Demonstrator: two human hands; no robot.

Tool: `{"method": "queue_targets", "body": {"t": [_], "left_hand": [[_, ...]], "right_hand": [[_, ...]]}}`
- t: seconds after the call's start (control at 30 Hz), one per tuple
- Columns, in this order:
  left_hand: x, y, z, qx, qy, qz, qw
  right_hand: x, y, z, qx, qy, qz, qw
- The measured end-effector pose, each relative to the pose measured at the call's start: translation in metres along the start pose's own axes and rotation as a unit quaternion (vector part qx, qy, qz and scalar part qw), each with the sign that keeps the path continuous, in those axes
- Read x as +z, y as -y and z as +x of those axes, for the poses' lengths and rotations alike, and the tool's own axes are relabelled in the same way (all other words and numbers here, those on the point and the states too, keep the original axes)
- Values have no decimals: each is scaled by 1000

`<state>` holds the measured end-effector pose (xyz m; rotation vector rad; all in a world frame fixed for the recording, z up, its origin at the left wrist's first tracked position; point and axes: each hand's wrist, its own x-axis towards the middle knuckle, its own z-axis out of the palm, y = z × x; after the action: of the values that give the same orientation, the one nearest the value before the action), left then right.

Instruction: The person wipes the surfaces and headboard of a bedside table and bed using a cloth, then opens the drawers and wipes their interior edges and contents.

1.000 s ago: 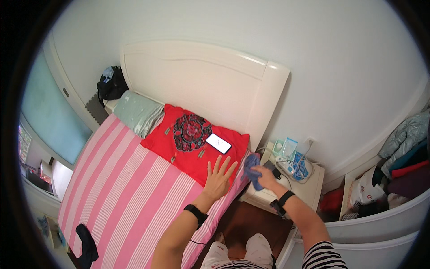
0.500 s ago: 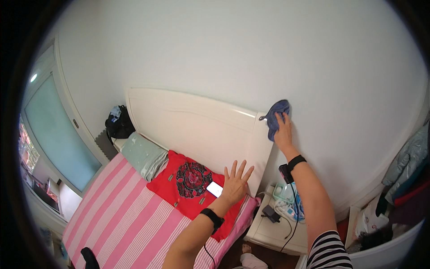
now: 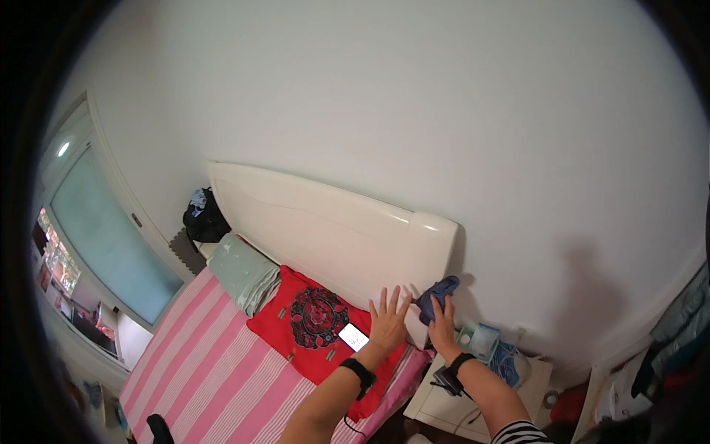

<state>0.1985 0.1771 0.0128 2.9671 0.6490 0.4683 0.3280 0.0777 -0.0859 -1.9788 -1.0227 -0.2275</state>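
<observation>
Bedroom view from the head camera. The right hand (image 3: 442, 330) grips a crumpled blue cloth (image 3: 438, 295), its fingers closed on the lower part of the bundle. The cloth lies just beyond these fingertips, its long axis slanting from upper right to lower left, beside the right end of the headboard (image 3: 325, 211); whether it touches that edge is hard to make out. The left hand (image 3: 387, 333), farther from the cloth, has its fingers spread and holds nothing. A phone (image 3: 353, 337) rests on the red pillow (image 3: 316, 314), just left of the left hand. Below the right forearm stands a white table (image 3: 438, 400).
</observation>
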Motion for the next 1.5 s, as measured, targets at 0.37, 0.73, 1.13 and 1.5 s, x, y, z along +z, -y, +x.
{"method": "queue_targets", "body": {"t": [0.37, 0.73, 1.13, 1.5], "left_hand": [[-10, -1, -5, 71, 28, 52, 996], [-65, 58, -22, 70, -21, 14, 997], [-87, 148, -24, 28, -38, 36, 998], [-91, 223, 14, -21, -17, 51, 998]], "right_hand": [[-68, 103, 176, -114, -56, -319, 939], [8, 140, 235, -199, 47, -362, 909], [55, 186, 271, -234, 156, -376, 883], [195, 262, 354, -335, 143, -374, 853]]}}
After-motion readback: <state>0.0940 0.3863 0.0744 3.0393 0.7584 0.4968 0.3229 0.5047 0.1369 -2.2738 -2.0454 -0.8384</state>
